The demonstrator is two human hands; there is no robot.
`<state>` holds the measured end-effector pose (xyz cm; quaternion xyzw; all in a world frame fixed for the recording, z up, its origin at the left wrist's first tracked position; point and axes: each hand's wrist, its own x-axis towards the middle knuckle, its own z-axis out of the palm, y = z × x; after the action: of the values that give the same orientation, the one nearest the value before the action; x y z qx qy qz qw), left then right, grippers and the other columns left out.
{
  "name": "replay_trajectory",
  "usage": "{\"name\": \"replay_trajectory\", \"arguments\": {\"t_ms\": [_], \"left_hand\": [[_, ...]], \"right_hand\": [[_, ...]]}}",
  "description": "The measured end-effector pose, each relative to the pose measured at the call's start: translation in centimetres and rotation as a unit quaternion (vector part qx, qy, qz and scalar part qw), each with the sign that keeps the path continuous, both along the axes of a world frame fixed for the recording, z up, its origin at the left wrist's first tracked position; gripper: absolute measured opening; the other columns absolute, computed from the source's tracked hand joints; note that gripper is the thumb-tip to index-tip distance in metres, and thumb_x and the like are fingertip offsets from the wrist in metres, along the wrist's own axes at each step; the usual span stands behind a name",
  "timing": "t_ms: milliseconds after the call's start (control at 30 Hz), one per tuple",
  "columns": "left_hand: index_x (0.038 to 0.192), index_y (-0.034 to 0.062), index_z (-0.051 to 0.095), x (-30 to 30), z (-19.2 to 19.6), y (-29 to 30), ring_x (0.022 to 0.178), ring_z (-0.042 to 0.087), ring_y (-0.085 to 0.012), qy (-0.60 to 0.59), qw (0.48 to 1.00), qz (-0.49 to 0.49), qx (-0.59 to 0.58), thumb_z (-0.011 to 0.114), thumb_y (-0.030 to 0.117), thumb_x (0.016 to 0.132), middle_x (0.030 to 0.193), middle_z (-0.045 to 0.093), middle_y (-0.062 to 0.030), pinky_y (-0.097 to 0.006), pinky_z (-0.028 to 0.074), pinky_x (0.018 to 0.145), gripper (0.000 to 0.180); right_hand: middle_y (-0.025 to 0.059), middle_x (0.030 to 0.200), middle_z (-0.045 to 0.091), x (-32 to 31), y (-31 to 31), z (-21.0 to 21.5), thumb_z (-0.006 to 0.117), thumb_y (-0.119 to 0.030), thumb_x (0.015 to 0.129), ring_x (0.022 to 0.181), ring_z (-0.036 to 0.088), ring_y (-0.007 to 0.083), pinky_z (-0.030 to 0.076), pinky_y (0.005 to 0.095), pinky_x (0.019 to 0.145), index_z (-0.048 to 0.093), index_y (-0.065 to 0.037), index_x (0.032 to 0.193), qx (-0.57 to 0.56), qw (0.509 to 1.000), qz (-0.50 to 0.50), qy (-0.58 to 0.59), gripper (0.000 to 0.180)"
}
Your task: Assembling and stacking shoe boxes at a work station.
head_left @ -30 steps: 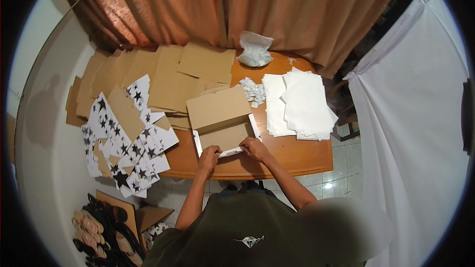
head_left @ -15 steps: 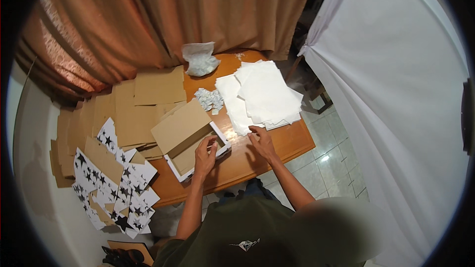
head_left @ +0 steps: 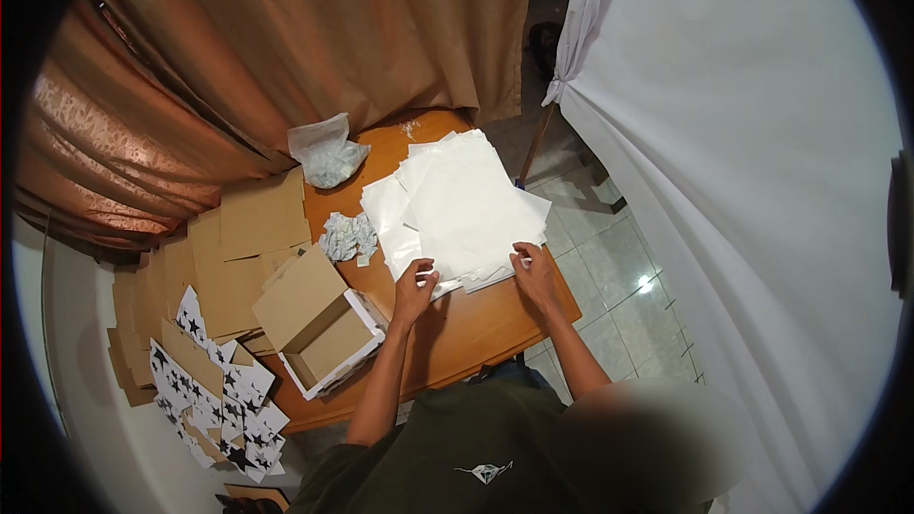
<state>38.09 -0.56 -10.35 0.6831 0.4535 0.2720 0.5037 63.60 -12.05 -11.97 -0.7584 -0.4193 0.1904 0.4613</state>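
A loose stack of white paper sheets [head_left: 476,195] lies on the wooden table, its sheets fanned at uneven angles. At its near edge, toward the left, my left hand [head_left: 414,295] has bent fingers with a gap to the thumb and holds nothing that I can see. My right hand [head_left: 536,281] is by the near right part of the stack, fingers apart, its fingertips over or against the paper; contact is unclear. Left of my left hand stands a cardboard box [head_left: 328,347], brown inside with white outer walls, its lid raised. No contents show in it.
Crumpled pale paper pieces [head_left: 348,237] lie between box and stack, with a clear plastic bag [head_left: 330,154] of similar bits behind. Flat brown cardboard [head_left: 262,219] and star-printed white pieces [head_left: 190,385] fill the left. A brown curtain [head_left: 381,29] and white cloth [head_left: 724,133] hang around the table [head_left: 476,324].
My left hand has left the open box and moved right to the paper stack. My right hand has shifted right along the stack's near edge. The whole view has turned.
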Motion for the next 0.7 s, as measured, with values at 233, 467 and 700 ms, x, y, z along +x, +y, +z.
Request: {"name": "replay_trajectory", "arguments": {"t_ms": [233, 467, 700], "left_hand": [[0.120, 0.0021, 0.064, 5.8, -3.8, 3.9, 0.094, 0.070, -0.0255, 0.041, 0.998, 0.052, -0.021, 0.070, 0.014, 0.092, 0.111, 0.070, -0.0164, -0.036, 0.056, 0.082, 0.032], [0.120, 0.0024, 0.064, 10.6, -4.3, 5.3, 0.114, 0.060, -0.0356, 0.192, 0.964, -0.021, 0.183, 0.071, 0.009, 0.088, 0.121, 0.064, -0.0192, -0.041, 0.051, 0.095, 0.034], [0.140, 0.0081, 0.051, 14.0, -5.1, 4.4, 0.136, 0.038, -0.0364, 0.315, 0.936, 0.015, 0.155, 0.079, 0.027, 0.083, 0.147, 0.042, -0.0195, -0.055, 0.032, 0.106, 0.066]], "right_hand": [[0.0167, 0.107, 0.069, 6.9, 4.7, -2.2, 0.070, -0.012, 0.090, 0.098, 0.066, 0.0298, 0.053, 0.0383, 0.087, 0.068, 0.000, 0.112, -0.018, 0.999, 0.047, 0.008, 0.025], [0.0143, 0.123, 0.061, 8.4, 8.6, -4.1, 0.076, -0.017, 0.085, 0.115, 0.052, 0.0322, 0.043, 0.0452, 0.099, 0.067, -0.004, 0.120, -0.080, 0.978, 0.144, -0.130, 0.038], [0.0145, 0.136, 0.053, 9.3, 13.0, -5.5, 0.074, -0.024, 0.087, 0.128, 0.044, 0.0327, 0.030, 0.0550, 0.108, 0.054, -0.005, 0.137, -0.078, 0.956, 0.055, -0.277, 0.058]]}}
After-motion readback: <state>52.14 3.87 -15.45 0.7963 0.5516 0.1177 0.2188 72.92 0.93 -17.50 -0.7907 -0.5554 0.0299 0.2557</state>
